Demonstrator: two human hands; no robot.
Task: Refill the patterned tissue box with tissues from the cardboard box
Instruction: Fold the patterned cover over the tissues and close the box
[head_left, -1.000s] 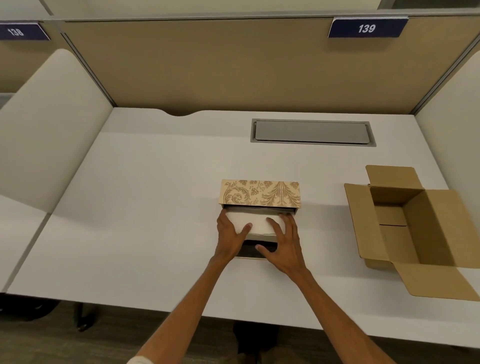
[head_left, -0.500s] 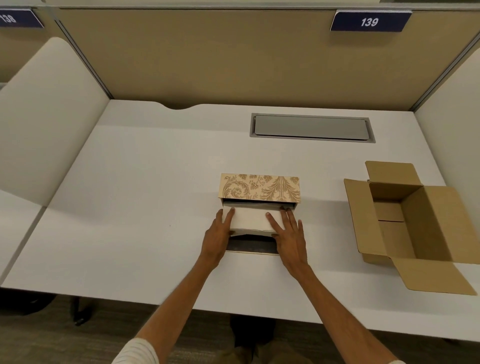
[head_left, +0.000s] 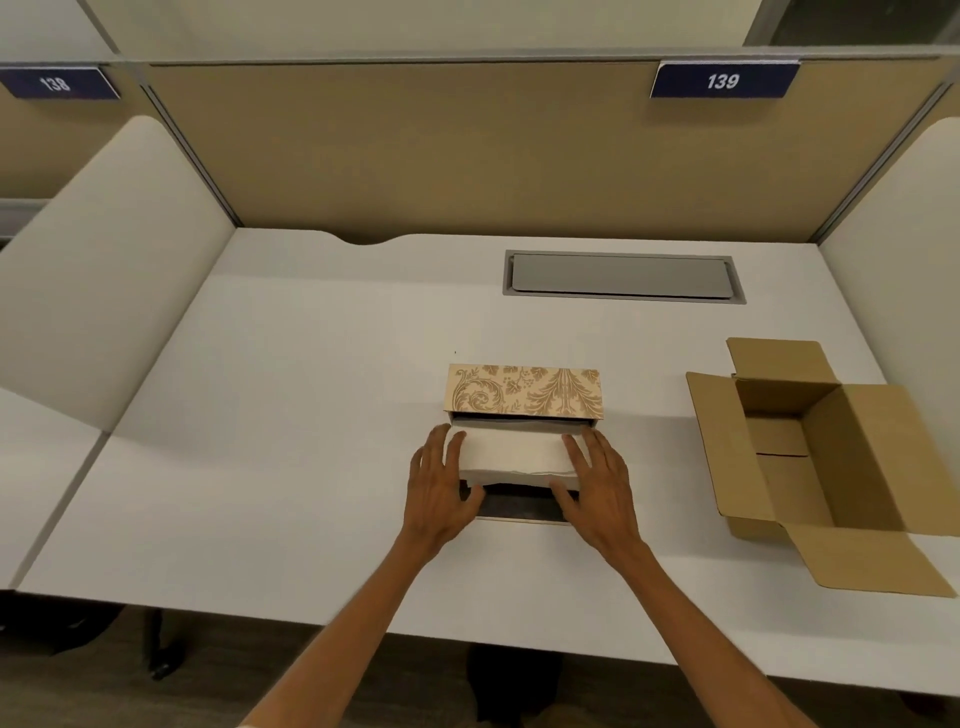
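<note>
The patterned tissue box (head_left: 524, 391) lies on the white desk, its beige floral side facing up and its open side toward me. A white stack of tissues (head_left: 511, 453) sits in the opening, part in and part out. My left hand (head_left: 439, 483) holds the stack's left end, fingers on top and thumb at the near edge. My right hand (head_left: 597, 480) grips the right end the same way. The box's dark flap (head_left: 519, 505) lies flat under the stack. The brown cardboard box (head_left: 810, 457) stands open at the right and looks empty.
A grey cable-tray lid (head_left: 623, 275) is set into the desk behind the tissue box. Tan partition walls close off the back, cream side panels (head_left: 104, 270) the left and right. The desk's front edge (head_left: 467, 639) runs just below my forearms.
The tissue stack has slid farther into the patterned box. My hands have shifted from its top to its two ends. The camera has tilted a little.
</note>
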